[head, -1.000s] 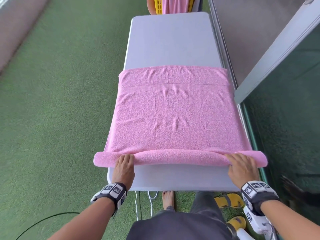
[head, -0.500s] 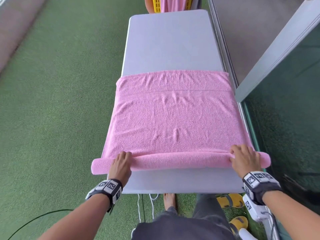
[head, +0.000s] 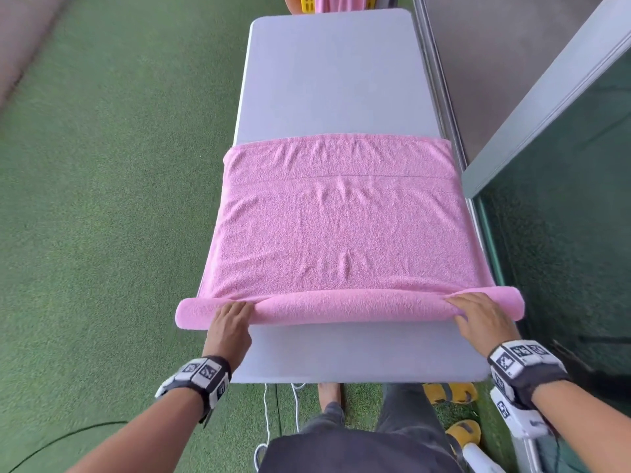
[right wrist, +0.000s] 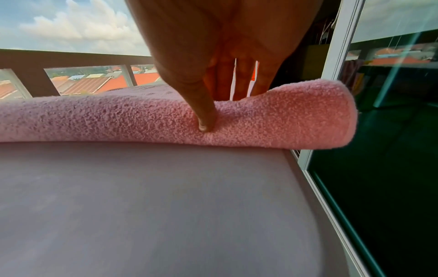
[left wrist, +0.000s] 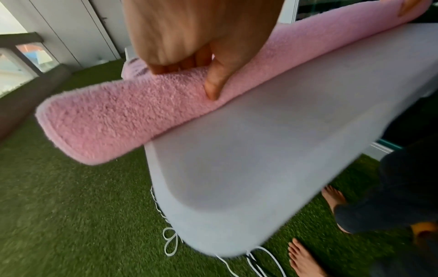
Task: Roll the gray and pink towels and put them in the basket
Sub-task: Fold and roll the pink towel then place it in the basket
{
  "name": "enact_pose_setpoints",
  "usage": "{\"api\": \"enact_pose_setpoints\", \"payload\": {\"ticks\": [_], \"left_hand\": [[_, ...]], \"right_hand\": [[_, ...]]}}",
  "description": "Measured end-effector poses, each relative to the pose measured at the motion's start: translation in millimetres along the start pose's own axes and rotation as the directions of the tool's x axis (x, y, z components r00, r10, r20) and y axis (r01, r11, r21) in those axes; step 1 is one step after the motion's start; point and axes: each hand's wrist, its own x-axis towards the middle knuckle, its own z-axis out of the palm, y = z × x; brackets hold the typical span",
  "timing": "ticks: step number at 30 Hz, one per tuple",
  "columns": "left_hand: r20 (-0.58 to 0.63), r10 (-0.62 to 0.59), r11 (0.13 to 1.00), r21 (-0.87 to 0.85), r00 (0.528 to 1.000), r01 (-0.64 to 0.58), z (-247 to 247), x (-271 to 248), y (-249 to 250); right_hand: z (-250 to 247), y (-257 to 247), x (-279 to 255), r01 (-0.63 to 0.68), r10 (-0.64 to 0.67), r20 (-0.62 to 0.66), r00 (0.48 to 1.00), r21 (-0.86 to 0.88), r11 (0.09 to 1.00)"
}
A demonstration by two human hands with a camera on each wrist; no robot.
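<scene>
A pink towel (head: 341, 233) lies spread across the white table (head: 334, 80), its near end wound into a roll (head: 348, 307) that overhangs both table sides. My left hand (head: 230, 319) grips the roll near its left end. In the left wrist view that hand (left wrist: 189, 75) has its fingers curled over the top of the roll (left wrist: 118, 116) and its thumb on the near side. Close to the right end, my right hand (head: 478, 315) holds the roll (right wrist: 284, 121) the same way, its thumb (right wrist: 205, 116) dug into the pile. No gray towel shows.
A yellow basket (head: 309, 1) with pink cloth in it peeks over the table's far end. A glass sliding door and its frame (head: 546, 97) run along the right side. Green turf (head: 102, 199) lies on the left. White cord (left wrist: 170, 241), yellow sandals (head: 450, 392) and bare feet are under the near edge.
The roll has travelled away from me along the table and grown thicker. Both hands moved forward with it, and more bare table shows on my side.
</scene>
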Motion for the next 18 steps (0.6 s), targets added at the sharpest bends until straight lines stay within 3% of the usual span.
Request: {"api": "enact_pose_setpoints", "payload": {"ticks": [4,8,13,18], "left_hand": [[0.115,0.02,0.998,0.056,0.993,-0.027,-19,26,1],[0.111,-0.012,1.0,0.005,0.994,0.011,-19,37,-4],[-0.007,-0.079,0.99,0.114,0.997,0.08,-21,54,0],[-0.037,-0.053,0.991,0.123,0.998,0.057,-17,55,9]], "right_hand": [[-12,-5,24,-0.022,0.045,0.129,0.991,-0.172,0.985],[-21,-12,45,-0.095,0.138,0.2,0.97,-0.211,0.973],[-23,-26,60,-0.174,0.184,0.028,0.982,-0.226,0.959],[-13,-35,63,-0.063,0.067,0.015,0.998,-0.184,0.981]]}}
